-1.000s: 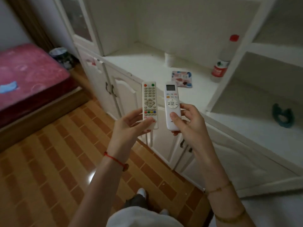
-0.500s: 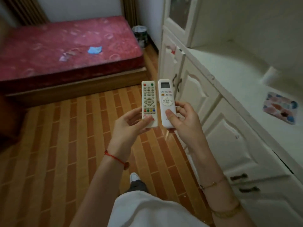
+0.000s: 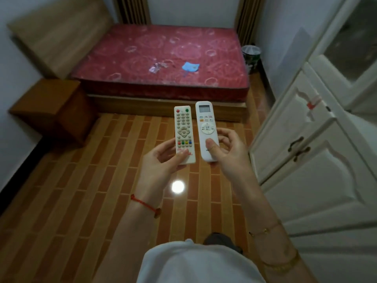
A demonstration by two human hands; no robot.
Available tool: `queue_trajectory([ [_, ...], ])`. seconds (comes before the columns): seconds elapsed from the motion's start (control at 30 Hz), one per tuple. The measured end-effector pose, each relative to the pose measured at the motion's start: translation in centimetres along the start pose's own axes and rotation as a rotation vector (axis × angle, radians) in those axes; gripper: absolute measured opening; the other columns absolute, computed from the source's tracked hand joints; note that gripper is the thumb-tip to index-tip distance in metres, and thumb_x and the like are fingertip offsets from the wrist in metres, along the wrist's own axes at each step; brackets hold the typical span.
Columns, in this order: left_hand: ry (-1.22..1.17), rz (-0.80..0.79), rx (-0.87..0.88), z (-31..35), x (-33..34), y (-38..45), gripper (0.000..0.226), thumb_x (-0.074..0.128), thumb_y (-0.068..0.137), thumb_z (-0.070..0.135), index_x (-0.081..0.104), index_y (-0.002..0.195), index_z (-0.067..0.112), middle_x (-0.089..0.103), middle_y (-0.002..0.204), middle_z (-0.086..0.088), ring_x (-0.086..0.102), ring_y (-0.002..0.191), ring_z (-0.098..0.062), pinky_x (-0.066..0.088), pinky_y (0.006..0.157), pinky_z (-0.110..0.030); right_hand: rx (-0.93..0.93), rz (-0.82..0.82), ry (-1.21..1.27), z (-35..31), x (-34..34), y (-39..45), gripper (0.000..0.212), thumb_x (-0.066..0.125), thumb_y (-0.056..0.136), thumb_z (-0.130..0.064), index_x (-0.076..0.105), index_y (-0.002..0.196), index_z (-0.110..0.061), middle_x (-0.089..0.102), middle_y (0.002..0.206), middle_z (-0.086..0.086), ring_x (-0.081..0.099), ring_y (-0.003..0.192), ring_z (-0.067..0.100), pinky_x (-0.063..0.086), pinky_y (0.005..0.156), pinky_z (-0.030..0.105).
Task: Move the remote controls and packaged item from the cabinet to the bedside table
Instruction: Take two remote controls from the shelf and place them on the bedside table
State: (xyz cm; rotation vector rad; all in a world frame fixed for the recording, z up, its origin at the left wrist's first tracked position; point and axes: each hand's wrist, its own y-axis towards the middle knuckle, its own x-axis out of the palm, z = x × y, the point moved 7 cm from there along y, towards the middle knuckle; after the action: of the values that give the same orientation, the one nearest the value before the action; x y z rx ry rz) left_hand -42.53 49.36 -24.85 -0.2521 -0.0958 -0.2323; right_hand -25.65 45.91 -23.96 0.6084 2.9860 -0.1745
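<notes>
Over brick-patterned floor [image 3: 81,201] — left hand [image 3: 157,166] grips TV remote [image 3: 184,135], right hand [image 3: 228,156] AC remote [image 3: 207,131] — bedside table [image 3: 51,107] seemingly bare.

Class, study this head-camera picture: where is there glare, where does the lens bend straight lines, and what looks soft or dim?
Head view: a round glare spot shines on the tiled floor below the hands; the wide-angle lens bows the cabinet edges at right; the room is dim, the bed and bedside table look soft, the two remotes sharper.

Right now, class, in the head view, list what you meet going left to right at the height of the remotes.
Bedside table → left hand → buttoned remote → screen remote → right hand → cabinet doors.
</notes>
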Motion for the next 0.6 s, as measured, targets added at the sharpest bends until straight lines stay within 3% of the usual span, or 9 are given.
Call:
queue_trajectory([
  [0.17,-0.025,0.116,-0.017,0.4,-3.4,4.5,0.037,0.072,0.083,0.011,0.063,0.118,0.02,0.076,0.101,0.004,0.074,0.094,-0.011,0.06,0.073,-0.024,0.015,-0.147,0.004,0.1,5.1,6.1,0.036,0.063,0.092,-0.021,0.05,0.125,-0.017,0.065,0.109,-0.007,0.072,0.082,0.006,0.054,0.054,0.018],
  [0.33,-0.068,0.22,-0.027,1.1,-6.3,10.9,0.035,0.07,0.084,0.008,0.063,0.116,0.019,0.076,0.102,0.001,0.074,0.094,-0.013,0.06,0.073,-0.023,0.015,-0.257,0.006,0.2,10.2,13.6,0.031,0.063,0.092,-0.02,0.05,0.12,-0.02,0.066,0.101,-0.01,0.072,0.081,0.007,0.056,0.055,0.021],
  [0.6,-0.112,0.384,0.02,6.1,-10.3,24.7,0.04,0.07,0.084,0.006,0.062,0.122,0.016,0.076,0.105,0.0,0.074,0.093,-0.011,0.06,0.073,-0.023,-0.017,-0.418,-0.013,-2.8,17.8,29.3,0.031,0.063,0.092,-0.023,0.052,0.121,-0.019,0.066,0.109,-0.006,0.073,0.082,0.009,0.059,0.06,0.026],
])
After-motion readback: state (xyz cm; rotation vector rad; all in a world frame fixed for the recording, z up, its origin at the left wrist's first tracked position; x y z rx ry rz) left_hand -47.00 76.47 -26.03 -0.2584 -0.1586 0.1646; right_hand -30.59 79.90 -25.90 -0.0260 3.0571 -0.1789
